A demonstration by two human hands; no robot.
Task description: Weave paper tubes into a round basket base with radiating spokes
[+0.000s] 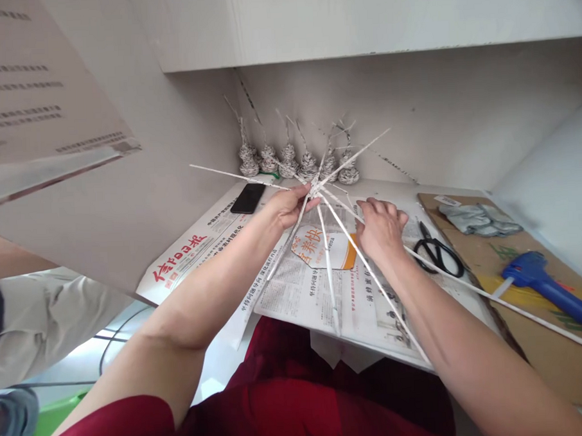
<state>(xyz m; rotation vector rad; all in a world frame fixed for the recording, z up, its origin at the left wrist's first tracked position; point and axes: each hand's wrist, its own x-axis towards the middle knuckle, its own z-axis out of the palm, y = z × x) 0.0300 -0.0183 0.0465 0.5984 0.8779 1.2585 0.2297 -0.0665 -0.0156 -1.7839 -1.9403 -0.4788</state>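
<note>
"What covers the table (398,194)?"
"Newspaper (294,301), with a smartphone (248,198) at the left, cardboard (543,367) at the right and woven paper gourds (287,168) lined along the back wall (436,121)."
"And the hands?"
"Above the newspaper, the left hand (293,208) pinches the centre of a star of paper sticks (315,190); the right hand (381,228) curls around one long paper stick (477,286)."

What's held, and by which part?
Left hand: paper strips, pinched near their crossing. Right hand: over one long strip, partway along; grip hidden.
</note>
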